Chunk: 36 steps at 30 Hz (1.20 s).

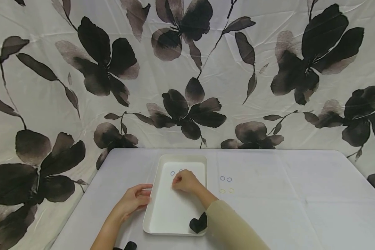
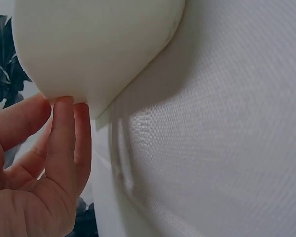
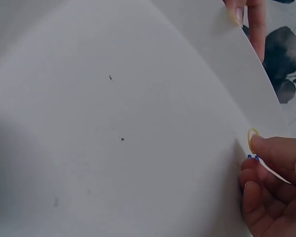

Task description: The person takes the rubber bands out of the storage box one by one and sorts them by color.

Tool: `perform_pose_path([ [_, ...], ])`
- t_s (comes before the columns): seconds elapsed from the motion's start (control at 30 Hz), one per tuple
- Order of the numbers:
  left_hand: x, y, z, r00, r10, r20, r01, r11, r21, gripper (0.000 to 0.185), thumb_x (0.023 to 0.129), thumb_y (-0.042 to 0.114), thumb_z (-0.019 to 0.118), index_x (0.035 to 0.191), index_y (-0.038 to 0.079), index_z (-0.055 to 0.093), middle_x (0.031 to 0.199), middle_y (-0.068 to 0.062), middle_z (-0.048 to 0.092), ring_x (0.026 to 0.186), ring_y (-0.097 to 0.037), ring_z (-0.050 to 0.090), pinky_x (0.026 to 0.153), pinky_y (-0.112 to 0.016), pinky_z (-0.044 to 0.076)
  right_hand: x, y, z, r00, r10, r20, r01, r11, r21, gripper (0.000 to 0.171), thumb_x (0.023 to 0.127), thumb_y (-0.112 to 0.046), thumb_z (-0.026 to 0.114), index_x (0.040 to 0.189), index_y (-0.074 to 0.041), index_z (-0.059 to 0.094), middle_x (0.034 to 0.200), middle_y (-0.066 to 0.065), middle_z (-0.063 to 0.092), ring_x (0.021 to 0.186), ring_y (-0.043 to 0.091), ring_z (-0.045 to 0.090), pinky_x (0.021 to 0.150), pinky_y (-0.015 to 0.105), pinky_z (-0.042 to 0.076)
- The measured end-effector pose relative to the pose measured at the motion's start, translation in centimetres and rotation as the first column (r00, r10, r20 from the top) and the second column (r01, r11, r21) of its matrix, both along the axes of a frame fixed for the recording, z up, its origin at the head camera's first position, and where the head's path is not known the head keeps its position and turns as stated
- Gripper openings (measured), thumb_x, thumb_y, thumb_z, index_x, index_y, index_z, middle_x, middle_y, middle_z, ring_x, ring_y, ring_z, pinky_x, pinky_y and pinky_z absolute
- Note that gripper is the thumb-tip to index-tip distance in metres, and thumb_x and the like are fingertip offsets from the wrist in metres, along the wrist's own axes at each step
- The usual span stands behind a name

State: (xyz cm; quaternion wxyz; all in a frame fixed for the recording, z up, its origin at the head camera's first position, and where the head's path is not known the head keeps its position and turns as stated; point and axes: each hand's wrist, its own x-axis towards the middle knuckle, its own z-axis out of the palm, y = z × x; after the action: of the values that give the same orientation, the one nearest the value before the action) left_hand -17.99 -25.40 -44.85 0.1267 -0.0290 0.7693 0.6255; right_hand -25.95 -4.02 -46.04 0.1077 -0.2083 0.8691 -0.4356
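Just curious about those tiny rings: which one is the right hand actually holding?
A yellow ring, pinched at the fingertips of the right hand over the white tray. The other rings lie loose: two blue and two yellow on the table beside the tray.

table (image 1: 300,208), white tray (image 1: 150,211), small rings (image 1: 225,179)

White rectangular tray (image 1: 162,208) on a pale tabletop (image 1: 300,208), long side running away from the camera. Left hand (image 1: 133,201) against the tray's left rim, fingers (image 1: 144,199) resting on the edge. Right hand (image 1: 185,181) inside the tray near its far end, fingers curled downward onto the tray floor; whether anything is pinched cannot be told. Small blue ring (image 1: 172,173) on the tray floor just beyond that hand. Two blue rings (image 1: 225,178) and two yellow rings (image 1: 226,190) on the tabletop just right of the tray. Beige sleeve (image 1: 231,225) over the right forearm. Floral cloth (image 1: 187,69) with dark leaves behind.
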Motion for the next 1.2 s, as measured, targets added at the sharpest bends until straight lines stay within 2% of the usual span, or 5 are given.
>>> perform_pose_path([
  [0.1,0.0,0.0,0.1,1.0,0.001,0.004,-0.001,1.0,-0.001,0.055,0.079,-0.007,0.062,0.13,-0.012,0.042,0.107,-0.019,0.06,0.089,-0.021,0.062,0.074,-0.033,0.053,-0.1,0.3,0.2,0.998,-0.01,0.066,0.012,0.999,-0.032,0.01,0.077,-0.004,0.073,0.071,-0.004,0.066,0.057,-0.004,0.052,0.048,0.006,0.046,0.046,0.018,0.041],
  [0.33,0.1,-0.1,0.0,1.0,-0.011,0.003,0.011,1.0,0.0,0.054,0.081,-0.006,0.061,0.131,-0.012,0.04,0.112,-0.024,0.057,0.093,-0.024,0.061,0.076,-0.036,0.053,-0.2,1.2,0.7,0.992,-0.039,0.117,0.048,0.996,-0.08,0.008,0.078,-0.002,0.071,0.072,-0.002,0.066,0.054,0.0,0.055,0.048,0.009,0.051,0.046,0.019,0.042],
  [0.73,-0.4,-0.3,0.4,1.0,-0.008,0.0,0.008,1.0,-0.013,0.053,0.082,-0.007,0.06,0.13,-0.012,0.041,0.111,-0.023,0.057,0.091,-0.023,0.061,0.075,-0.035,0.053,-0.7,2.6,1.7,0.992,-0.064,0.112,0.081,0.985,-0.15,0.004,0.079,-0.001,0.071,0.078,0.002,0.068,0.061,0.005,0.063,0.053,0.011,0.059,0.053,0.022,0.049],
  [0.97,-0.3,-0.1,0.3,1.0,-0.012,0.009,0.012,1.0,-0.009,0.054,0.081,-0.007,0.06,0.131,-0.012,0.04,0.112,-0.024,0.057,0.092,-0.024,0.061,0.076,-0.037,0.053,-0.1,3.3,1.9,0.991,-0.062,0.12,0.082,0.983,-0.167,0.004,0.079,-0.001,0.071,0.075,-0.002,0.069,0.059,0.001,0.062,0.053,0.01,0.059,0.054,0.023,0.05],
  [1.2,-0.1,0.0,0.1,1.0,-0.008,0.02,0.009,1.0,-0.011,0.055,0.081,-0.007,0.061,0.131,-0.012,0.04,0.112,-0.024,0.056,0.092,-0.024,0.061,0.076,-0.037,0.053,0.0,3.6,2.0,0.988,-0.053,0.146,0.081,0.977,-0.197,0.007,0.079,-0.002,0.071,0.08,0.005,0.069,0.064,0.007,0.065,0.055,0.011,0.059,0.055,0.023,0.051],
])
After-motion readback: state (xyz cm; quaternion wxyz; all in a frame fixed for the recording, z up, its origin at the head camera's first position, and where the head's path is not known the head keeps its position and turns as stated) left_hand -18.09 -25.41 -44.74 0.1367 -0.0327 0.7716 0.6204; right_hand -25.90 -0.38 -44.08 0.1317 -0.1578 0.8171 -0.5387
